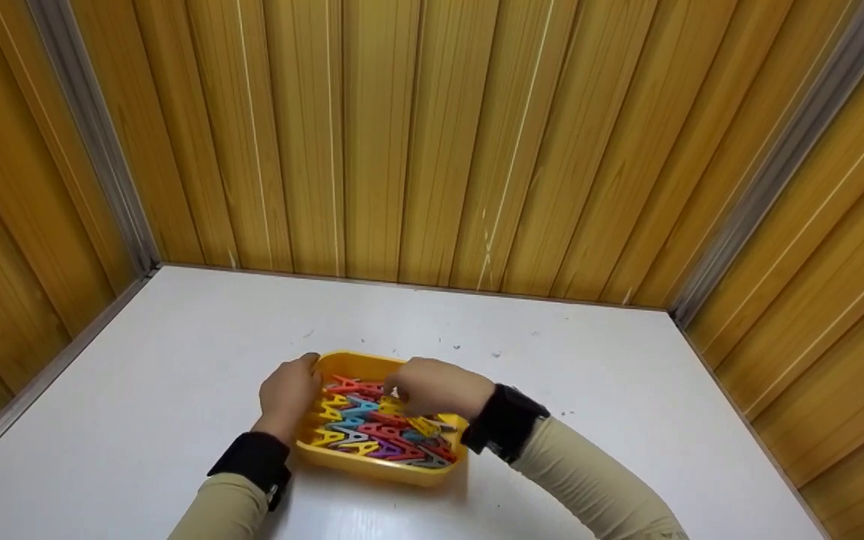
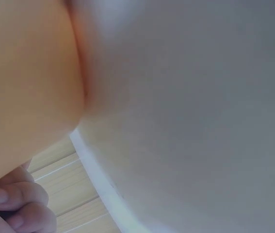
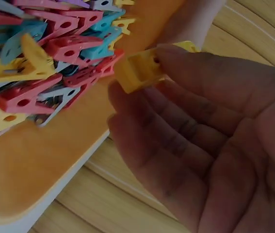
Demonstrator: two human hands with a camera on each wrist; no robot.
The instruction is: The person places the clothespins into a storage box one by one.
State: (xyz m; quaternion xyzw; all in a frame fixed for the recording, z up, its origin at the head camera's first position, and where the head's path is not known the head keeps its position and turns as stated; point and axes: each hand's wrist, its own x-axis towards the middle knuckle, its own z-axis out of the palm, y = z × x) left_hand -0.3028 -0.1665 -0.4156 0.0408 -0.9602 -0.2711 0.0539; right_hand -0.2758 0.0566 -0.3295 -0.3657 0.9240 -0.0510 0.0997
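Observation:
A yellow tray (image 1: 379,470) on the table holds many plastic clothespins (image 1: 383,433) in red, blue, yellow, purple and grey. My left hand (image 1: 287,396) grips the tray at its left side, fingers at the rim near the far left corner. Over the tray, my right hand (image 1: 443,385) pinches a yellow clothespin (image 3: 139,69) between thumb and fingers. In the right wrist view this clothespin is above the tray wall, apart from the piled clothespins (image 3: 62,48). A blurred close surface covers the left part of the left wrist view, with curled fingers (image 2: 23,196) below it.
The white table (image 1: 589,450) extends around the tray, with small dark specks (image 1: 496,354) beyond it. Wood-patterned panels (image 1: 402,150) rise at the back and both sides, joined by grey metal corner posts (image 1: 94,135). Each wrist wears a black band (image 1: 508,421).

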